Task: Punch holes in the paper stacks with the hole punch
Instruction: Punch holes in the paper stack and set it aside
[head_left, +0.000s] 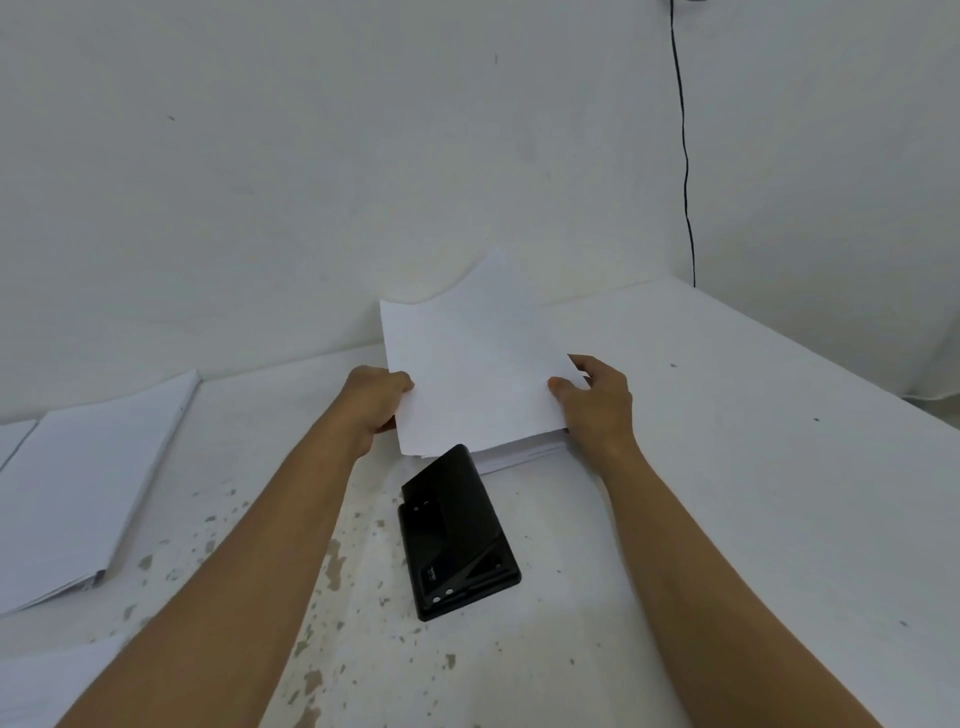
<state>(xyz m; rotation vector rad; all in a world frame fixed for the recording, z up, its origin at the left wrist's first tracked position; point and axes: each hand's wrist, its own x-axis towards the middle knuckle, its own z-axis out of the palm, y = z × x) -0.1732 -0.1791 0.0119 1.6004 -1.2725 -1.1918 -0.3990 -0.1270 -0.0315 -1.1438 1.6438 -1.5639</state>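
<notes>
Plain white painted wall (311, 182) behind a white tabletop (727, 467) with chipped, brown-flecked paint; a thin black cable (684, 156) hangs down the wall

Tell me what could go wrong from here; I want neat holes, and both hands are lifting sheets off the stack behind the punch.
The lifted sheets curl at the far edge, gripped by the left hand and right hand at the sides only; they may fan out of line before punching. The hole punch lies skewed against the stack, so holes could land crooked.
</notes>
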